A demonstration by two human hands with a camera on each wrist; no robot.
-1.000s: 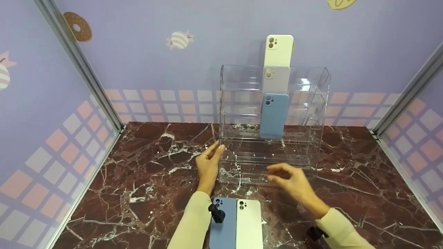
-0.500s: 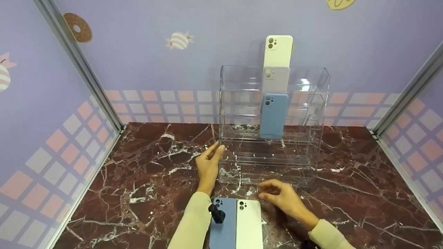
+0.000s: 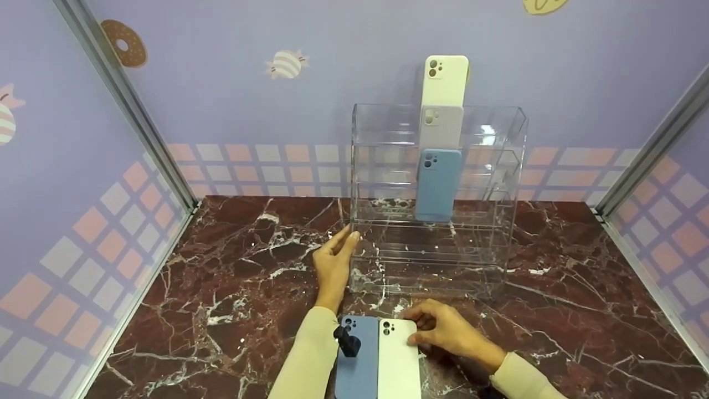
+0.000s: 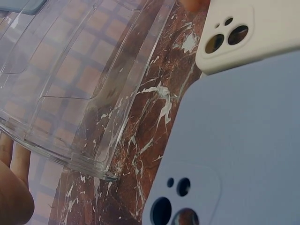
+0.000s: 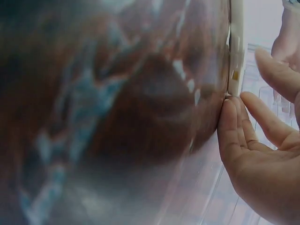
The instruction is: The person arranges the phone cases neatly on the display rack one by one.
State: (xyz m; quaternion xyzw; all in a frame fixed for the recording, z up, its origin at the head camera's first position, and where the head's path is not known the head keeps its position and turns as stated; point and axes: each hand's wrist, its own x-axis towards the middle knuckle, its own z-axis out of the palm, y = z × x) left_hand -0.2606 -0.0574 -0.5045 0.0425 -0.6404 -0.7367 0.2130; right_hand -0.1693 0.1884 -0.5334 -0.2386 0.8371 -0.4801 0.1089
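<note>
A clear acrylic tiered rack [image 3: 432, 255] stands on the marbled table. My left hand [image 3: 332, 269] rests against its left side, fingers extended. In the left wrist view, that hand's fingers [image 4: 19, 164] show beyond the rack's side panel. Two phone-shaped pieces with camera holes, apparently phone cases, lie side by side in front: a blue one [image 3: 363, 377] and a white one [image 3: 399, 366]. At the white one's upper right corner is my right hand [image 3: 448, 332], thumb and fingertips around it. The right wrist view shows the thumb apart from the fingers, beside the white case's edge [image 5: 236, 56].
A light blue case [image 3: 438, 183], a pale grey case [image 3: 441, 127] and a cream case [image 3: 445, 83] stand one behind another in the rack's tiers. Purple patterned walls [image 3: 249, 111] with metal corner posts enclose the table.
My right hand has come down from in front of the rack to the white case's upper right corner. My left hand, the rack and the cases have stayed put.
</note>
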